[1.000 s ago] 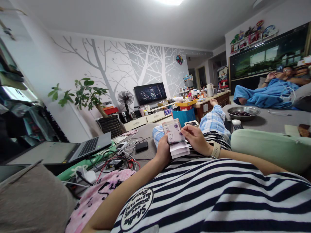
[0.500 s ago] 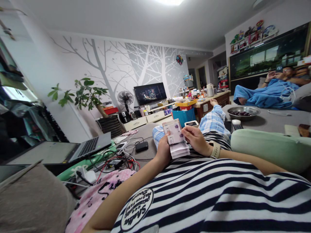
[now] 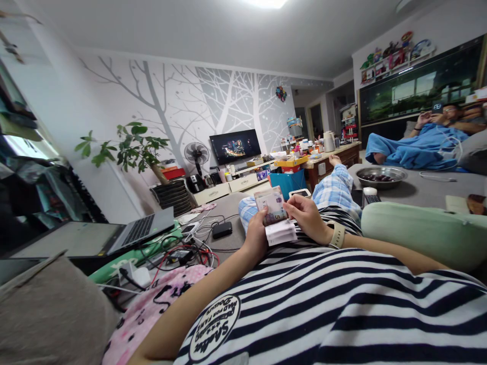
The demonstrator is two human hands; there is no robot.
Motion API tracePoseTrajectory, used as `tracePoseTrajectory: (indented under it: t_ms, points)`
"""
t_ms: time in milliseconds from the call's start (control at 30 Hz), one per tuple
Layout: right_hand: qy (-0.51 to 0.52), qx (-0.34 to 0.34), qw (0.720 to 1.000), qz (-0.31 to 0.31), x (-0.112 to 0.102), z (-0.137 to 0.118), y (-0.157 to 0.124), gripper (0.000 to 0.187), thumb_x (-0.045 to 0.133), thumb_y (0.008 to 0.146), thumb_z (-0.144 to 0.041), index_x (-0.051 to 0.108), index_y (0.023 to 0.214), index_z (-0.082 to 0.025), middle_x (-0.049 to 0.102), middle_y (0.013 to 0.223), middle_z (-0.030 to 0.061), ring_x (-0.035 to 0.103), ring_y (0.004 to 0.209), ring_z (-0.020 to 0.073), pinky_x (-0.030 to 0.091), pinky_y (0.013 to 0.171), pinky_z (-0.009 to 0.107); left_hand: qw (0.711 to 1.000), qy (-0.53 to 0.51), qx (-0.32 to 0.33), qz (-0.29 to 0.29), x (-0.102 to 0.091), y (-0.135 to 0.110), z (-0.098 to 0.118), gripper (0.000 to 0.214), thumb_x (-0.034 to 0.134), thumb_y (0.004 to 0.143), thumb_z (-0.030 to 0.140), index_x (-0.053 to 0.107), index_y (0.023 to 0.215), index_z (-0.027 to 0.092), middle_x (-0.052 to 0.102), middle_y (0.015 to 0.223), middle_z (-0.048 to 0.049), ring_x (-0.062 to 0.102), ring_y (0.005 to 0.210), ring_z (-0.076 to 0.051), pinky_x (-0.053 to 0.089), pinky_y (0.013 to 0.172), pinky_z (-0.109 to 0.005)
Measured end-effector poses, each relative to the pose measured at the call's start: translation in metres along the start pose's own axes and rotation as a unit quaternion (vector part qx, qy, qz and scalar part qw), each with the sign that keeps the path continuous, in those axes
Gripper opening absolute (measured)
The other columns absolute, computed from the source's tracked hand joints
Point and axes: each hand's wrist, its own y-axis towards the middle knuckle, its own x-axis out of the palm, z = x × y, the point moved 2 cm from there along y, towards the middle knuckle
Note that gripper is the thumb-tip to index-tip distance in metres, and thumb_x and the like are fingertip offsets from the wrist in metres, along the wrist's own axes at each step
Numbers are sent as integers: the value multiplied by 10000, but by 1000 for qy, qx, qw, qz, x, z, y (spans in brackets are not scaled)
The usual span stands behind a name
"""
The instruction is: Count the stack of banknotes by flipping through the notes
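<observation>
I lie back in a black-and-white striped shirt, both hands raised over my belly. My left hand (image 3: 255,237) grips a folded stack of banknotes (image 3: 280,232) from the left side. My right hand (image 3: 309,218), with a pale watch on its wrist, pinches the top note (image 3: 271,205) and bends it down over the stack. Behind the notes lie my legs in blue checked trousers (image 3: 335,186).
An open laptop (image 3: 114,235), tangled cables and a small black box (image 3: 221,229) lie to my left. At right are a green cushion (image 3: 418,230), a metal bowl of dark fruit (image 3: 381,175) and a person under a blue blanket (image 3: 414,147). A television (image 3: 235,146), fan and plant stand at the far wall.
The top note, upright before, has been folded down onto the stack by my right hand. The picture on the television has changed. My arms have barely moved.
</observation>
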Motion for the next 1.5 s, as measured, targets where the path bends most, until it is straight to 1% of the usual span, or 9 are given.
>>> tracePoseTrajectory:
  t_ms: [133, 267, 367, 600, 833, 1000, 1133, 1333, 1500]
  points:
    - [-16, 15, 999, 32, -1, 5, 3, 317, 626, 797, -456, 503, 678, -190, 475, 609, -29, 427, 553, 111, 348, 509, 246, 1000, 8, -5, -20, 5, -6, 3, 313, 655, 718, 297, 664, 975, 118, 734, 889, -96, 683, 876, -253, 531, 817, -355]
    - [-13, 33, 999, 31, 0, 8, 5, 323, 630, 788, -474, 505, 696, -190, 486, 619, -29, 436, 558, 115, 350, 511, 248, 1000, 17, 16, -14, 7, -8, 6, 319, 640, 709, 248, 660, 993, 102, 736, 906, -94, 685, 866, -248, 530, 815, -355]
    - [-20, 39, 999, 23, 0, 10, 5, 339, 613, 792, -495, 517, 684, -189, 489, 611, -28, 436, 560, 118, 348, 514, 251, 999, 26, 22, -13, 7, -9, 6, 287, 642, 700, 227, 669, 957, 103, 738, 874, -96, 689, 840, -243, 530, 809, -351]
    - [-26, 34, 999, 12, 0, 11, 6, 339, 604, 798, -470, 502, 635, -191, 480, 592, -25, 422, 556, 118, 343, 518, 250, 999, 34, 25, -3, 5, -7, 6, 213, 663, 704, 231, 670, 886, 122, 735, 815, -83, 694, 830, -232, 533, 795, -331]
    - [-29, 34, 999, 10, 0, 9, 6, 342, 587, 803, -485, 503, 639, -197, 504, 590, -19, 443, 558, 127, 351, 522, 255, 1000, 6, 8, -10, -1, 2, 1, 341, 641, 764, 347, 666, 1003, 106, 740, 880, -92, 697, 856, -232, 538, 814, -343]
    - [-36, 23, 999, 7, 0, 5, 4, 337, 565, 829, -465, 499, 638, -195, 491, 596, -20, 431, 564, 124, 350, 535, 259, 1000, 14, 19, 4, 2, -1, 3, 291, 621, 787, 300, 674, 997, 106, 741, 901, -90, 698, 861, -221, 540, 818, -329]
    - [-38, 20, 999, 13, 0, 6, 4, 342, 569, 829, -474, 511, 645, -192, 500, 602, -22, 435, 559, 120, 358, 536, 260, 1000, 9, 17, 17, 5, -5, 5, 282, 636, 778, 298, 681, 981, 109, 742, 836, -81, 698, 866, -241, 551, 797, -343]
    - [-41, 24, 998, 35, -1, 9, 4, 340, 613, 794, -488, 532, 654, -189, 504, 599, -21, 435, 555, 122, 346, 516, 254, 1000, 19, 23, 11, 4, -4, 3, 255, 640, 770, 299, 687, 943, 118, 744, 869, -74, 690, 900, -239, 552, 812, -340]
    - [-50, 23, 998, 38, -2, 9, 4, 320, 602, 815, -457, 540, 659, -185, 497, 600, -20, 429, 562, 121, 340, 519, 253, 1000, 3, 16, 3, 4, -3, 1, 256, 643, 759, 284, 681, 952, 119, 743, 878, -82, 689, 913, -244, 545, 831, -351]
